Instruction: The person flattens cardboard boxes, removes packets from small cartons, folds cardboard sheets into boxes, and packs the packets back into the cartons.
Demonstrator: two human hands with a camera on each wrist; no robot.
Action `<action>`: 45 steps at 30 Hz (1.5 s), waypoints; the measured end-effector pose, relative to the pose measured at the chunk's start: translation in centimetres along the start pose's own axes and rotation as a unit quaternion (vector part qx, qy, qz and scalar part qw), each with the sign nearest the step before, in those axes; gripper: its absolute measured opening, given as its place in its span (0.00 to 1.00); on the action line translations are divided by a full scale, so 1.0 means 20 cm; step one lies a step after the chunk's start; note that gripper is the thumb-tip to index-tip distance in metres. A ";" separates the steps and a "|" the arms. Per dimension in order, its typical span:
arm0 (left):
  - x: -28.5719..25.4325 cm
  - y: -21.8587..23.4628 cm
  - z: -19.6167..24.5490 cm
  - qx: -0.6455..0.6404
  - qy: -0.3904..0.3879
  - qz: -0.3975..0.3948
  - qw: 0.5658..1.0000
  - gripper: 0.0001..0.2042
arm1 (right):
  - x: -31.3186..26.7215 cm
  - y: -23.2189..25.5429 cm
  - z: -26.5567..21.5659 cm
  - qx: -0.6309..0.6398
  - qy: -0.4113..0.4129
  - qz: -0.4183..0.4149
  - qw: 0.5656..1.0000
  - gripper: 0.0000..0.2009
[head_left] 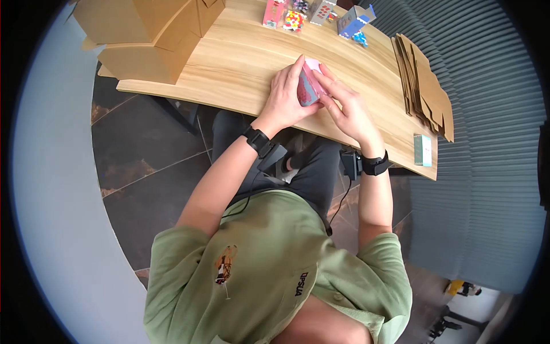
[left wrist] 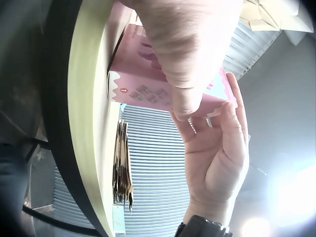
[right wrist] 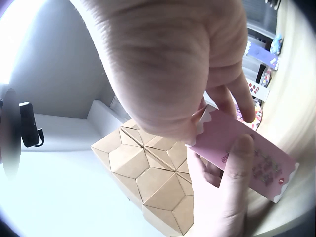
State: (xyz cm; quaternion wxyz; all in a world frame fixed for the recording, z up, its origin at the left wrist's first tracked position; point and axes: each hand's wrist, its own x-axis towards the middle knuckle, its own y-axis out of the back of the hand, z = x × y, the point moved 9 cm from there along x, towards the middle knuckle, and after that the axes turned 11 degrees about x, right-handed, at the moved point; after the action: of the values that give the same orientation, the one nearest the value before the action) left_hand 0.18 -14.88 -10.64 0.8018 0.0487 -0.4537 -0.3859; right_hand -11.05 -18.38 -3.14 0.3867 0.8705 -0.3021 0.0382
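Observation:
A small pink cardboard box [head_left: 310, 86] with white scalloped edges is between both hands, close over the table's front edge. My left hand [head_left: 282, 97] grips its lower part, thumb along the near face and fingers on the far side. At the box's upper end, my right hand [head_left: 347, 106] pinches the scalloped edge, as the left wrist view shows its thumb [left wrist: 231, 126] on that rim. In the right wrist view the left thumb [right wrist: 240, 165] lies across the printed pink face. The palm of the right hand hides part of the box's end there.
Along the table's [head_left: 235, 63] back stand a pink box [head_left: 274, 12], a bag of colourful pieces [head_left: 294, 21], a grey-white box [head_left: 321, 11] and an open blue box [head_left: 353, 23]. Folded brown cardboard [head_left: 424, 86] and a teal box [head_left: 423, 150] lie right; a large carton [head_left: 149, 51], left.

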 end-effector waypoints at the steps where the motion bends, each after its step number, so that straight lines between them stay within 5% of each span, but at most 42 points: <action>1: 0.00 0.00 0.00 0.000 0.003 -0.002 1.000 0.55 | 0.01 0.00 -0.01 -0.005 -0.005 -0.001 1.000 0.23; 16: 0.01 -0.05 -0.03 -0.058 0.019 -0.063 0.996 0.56 | 0.00 0.00 0.02 -0.030 -0.030 0.012 0.999 0.27; 28: 0.01 -0.06 -0.03 -0.050 0.005 -0.060 0.997 0.57 | -0.01 0.04 0.04 0.030 -0.063 0.040 0.997 0.19; 34: 0.00 -0.07 -0.03 -0.047 0.008 -0.073 0.996 0.58 | -0.02 0.01 0.01 -0.043 0.004 0.025 0.999 0.23; 39: 0.01 -0.15 0.01 -0.053 0.001 -0.148 0.988 0.55 | 0.04 0.01 -0.07 -0.153 0.080 0.035 0.984 0.34; 45: 0.00 -0.24 0.08 0.049 -0.058 -0.261 0.962 0.55 | -0.11 0.15 0.14 -0.081 0.051 0.069 0.993 0.39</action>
State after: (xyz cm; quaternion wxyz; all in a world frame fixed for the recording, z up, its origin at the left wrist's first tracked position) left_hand -3.85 -17.74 -11.79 0.6424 0.1821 -0.4896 -0.5608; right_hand -14.89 -20.79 -3.74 0.4676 0.8100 -0.3436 0.0844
